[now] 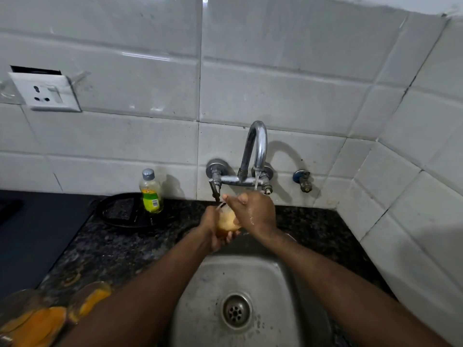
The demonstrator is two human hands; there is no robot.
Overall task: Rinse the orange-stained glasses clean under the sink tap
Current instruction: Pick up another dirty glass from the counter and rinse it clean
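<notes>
- Water (256,181), in the head view, ran in a thin stream from the curved chrome tap (258,146) mounted on the white tiled wall (275,91).
- The glass (226,220) sat tilted above the back edge of the sink (200,284), just below and left of the spout, with cloudy orange liquid inside.
- The left hand (213,229) gripped the glass from the side and underneath, fingers curled round its lower part.
- The right hand (253,211) lay across the top of the glass with its fingers stretched out flat towards the left, holding nothing of its own. The stream fell onto its back, which looked wet.
- Whether the right thumb reached inside the glass could not be told.
- Two more stained glasses (87,301) lay blurred at the lower left on the dark speckled countertop (112,246), orange residue coating them, well apart from the tap.
- The drain (235,310) showed in the steel basin between the two forearms.
- A bottle (151,191) with a grey cap and yellow-green liquid stood upright by the wall, left of the tap, on a black ring (120,211).
- A white socket (46,92) sat on the wall at far left, and a small valve (304,180) to the right of the tap.
</notes>
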